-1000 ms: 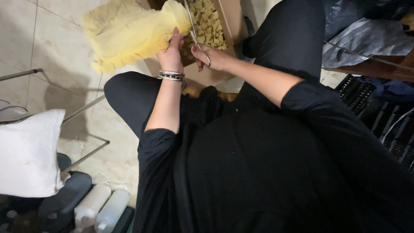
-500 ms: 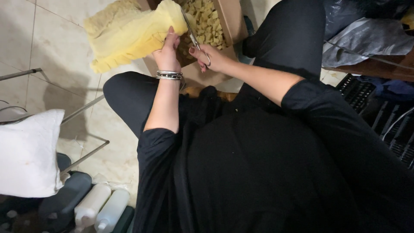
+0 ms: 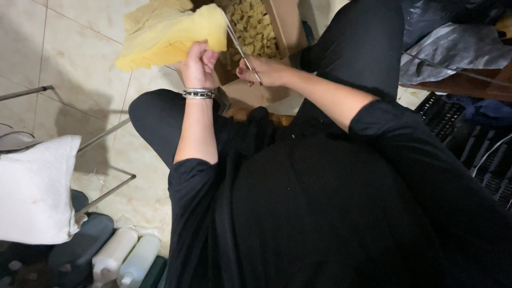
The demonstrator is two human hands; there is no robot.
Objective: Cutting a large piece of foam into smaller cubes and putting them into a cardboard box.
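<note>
- A white pillow [image 3: 34, 194] is lying far to the left of the left hand and lower in the picture, close to the person's side.
- Two white bottles [image 3: 125, 258] are lying next to the pillow, well below the left hand.
- A thin metal frame [image 3: 104, 133] is standing on the tiled floor [image 3: 69, 58], to the left of the left arm.
- The left hand [image 3: 198, 65] is squeezing a big yellow sponge [image 3: 170, 34]. The fingers are wrapping tight around the lower right end of the sponge.
- The sponge is sticking up and out to the left of the left hand. It is hanging in the air above the floor. Part of it looks like it is already cut into strips.
- A silver bracelet [image 3: 198, 94] is sitting on the left wrist, just under the hand.
- Scissors [image 3: 241, 49] are sitting between the two hands. The blades are pointing up and touching the right edge of the sponge.
- The right hand [image 3: 265, 70] is gripping the scissor handles, with the fingers curling through them. It is just to the right of the left hand.
- A cardboard box [image 3: 285, 26] is sitting right behind both hands. It is holding lots of small yellow sponge bits [image 3: 256, 26].
- Dark bags [image 3: 453, 37] are lying far to the right of the right hand.
</note>
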